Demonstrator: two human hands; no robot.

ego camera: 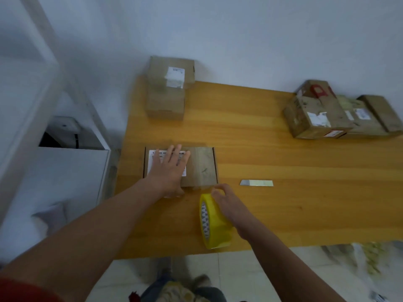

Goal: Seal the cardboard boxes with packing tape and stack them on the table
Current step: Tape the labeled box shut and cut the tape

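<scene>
- Bench (pixel 272 153) of orange-toned wood fills the middle of the head view, set against a pale wall.
- Flat cardboard box (pixel 201 164) lies near the bench's left edge, its lid facing up and a white label (pixel 153 163) on the left half.
- Left grip (pixel 172 171), a bare hand, lies flat on that box with fingers straight and spread wide, palm pressing on the label, holding nothing.
- Right grip (pixel 229 205) curls over the top of a yellow tape roll (pixel 214 225), fingers wrapped round its rim, just beside the box's near right corner.
- Roll stands on its edge between the box and the bench's front edge; whether it touches the wood I cannot tell.
- Glossy band runs front to back across the box's right half; blur hides whether it joins the roll.
- Short pale strip (pixel 256 183) lies flat on the bench to the right of the box, apart from both grips.
- Two brown boxes (pixel 166 92) sit stacked at the far left corner, the upper one bearing a white sticker.
- Cluster of worn boxes (pixel 316 114) rests at the far right, touching one another, with labels and a red mark on top.
- White cabinet (pixel 65 177) stands left of the bench.
- Red sleeve (pixel 21 289) shows at the lower left corner.
</scene>
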